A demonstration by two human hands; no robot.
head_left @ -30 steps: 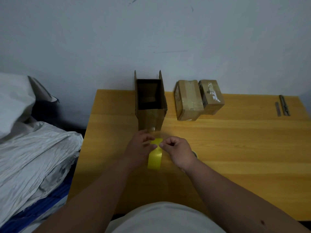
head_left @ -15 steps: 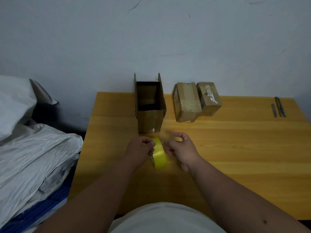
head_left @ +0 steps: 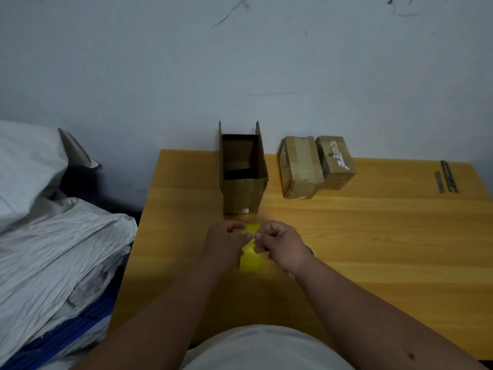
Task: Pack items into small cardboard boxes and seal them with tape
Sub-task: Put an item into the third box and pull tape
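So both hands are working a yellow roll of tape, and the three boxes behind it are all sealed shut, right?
Not quite. The head view shows both hands on the yellow tape roll, but only two sealed boxes; the third, the tall box nearest the hands, is open at the top.

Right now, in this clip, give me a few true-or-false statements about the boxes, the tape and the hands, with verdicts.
1. Both hands hold the yellow tape roll. True: the left hand and right hand grip it together.
2. The tall box is sealed. False: its top is open and the flaps stand up.
3. Two closed boxes, one beside the other, lie to the right of the tall box. True.
4. The tape roll sits inside the tall box. False: it is in front of the box, over the table.
5. The metal strips lie at the table's left edge. False: far right.
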